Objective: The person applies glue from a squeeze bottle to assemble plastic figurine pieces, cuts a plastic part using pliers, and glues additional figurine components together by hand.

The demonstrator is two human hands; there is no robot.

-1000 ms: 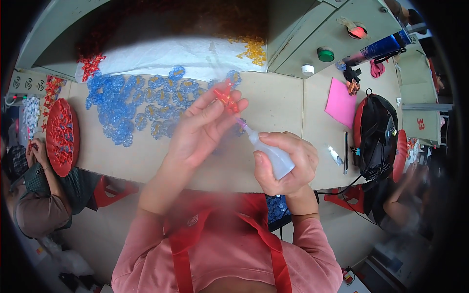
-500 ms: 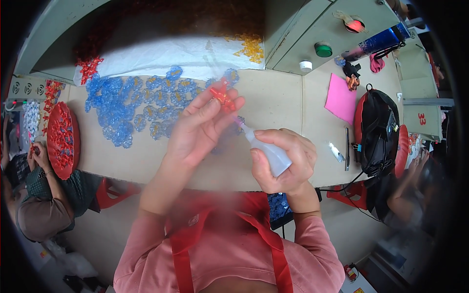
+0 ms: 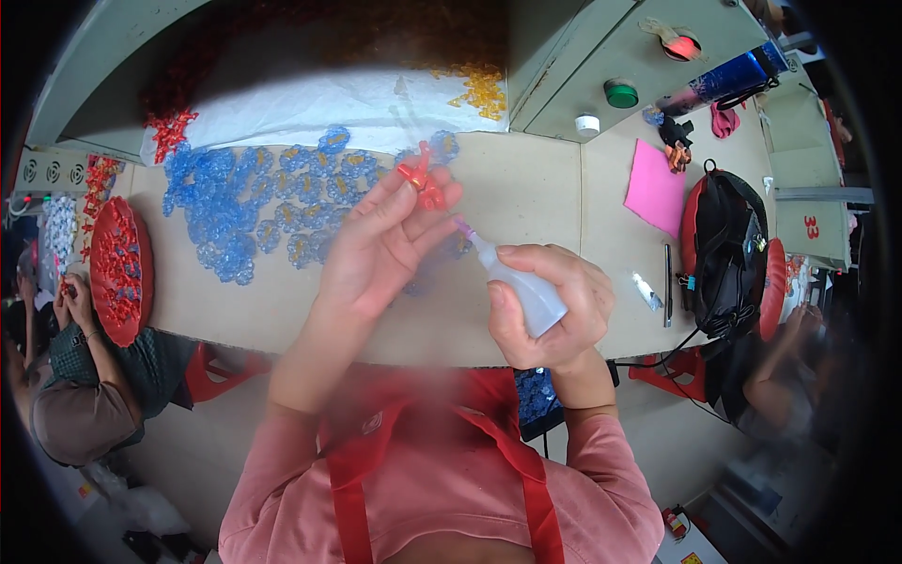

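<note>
My left hand [image 3: 381,230] is raised over the table, thumb and fingers closed on a small shiny red plastic piece [image 3: 427,186]. My right hand [image 3: 559,305] grips a translucent white squeeze bottle [image 3: 526,291] with a thin pinkish-purple nozzle [image 3: 464,227]. The nozzle points up and left, close to my left fingertips and just below the red piece. Left of my hands lie many clear blue bead-like plastic pieces [image 3: 221,207], some with yellowish middles. A few of them are partly hidden behind my left hand and the bottle.
A white sheet [image 3: 310,108] under the shelf carries red pieces [image 3: 170,132] and yellow pieces [image 3: 481,91]. At left stands a red tray [image 3: 120,273] of red parts beside a co-worker. To the right are a pink sheet [image 3: 655,188], a black pen [image 3: 668,287] and a black bag [image 3: 731,249].
The bottle has drawn slightly right and down, its nozzle away from the red piece. My left hand has turned the red piece a little, so it now stands more upright.
</note>
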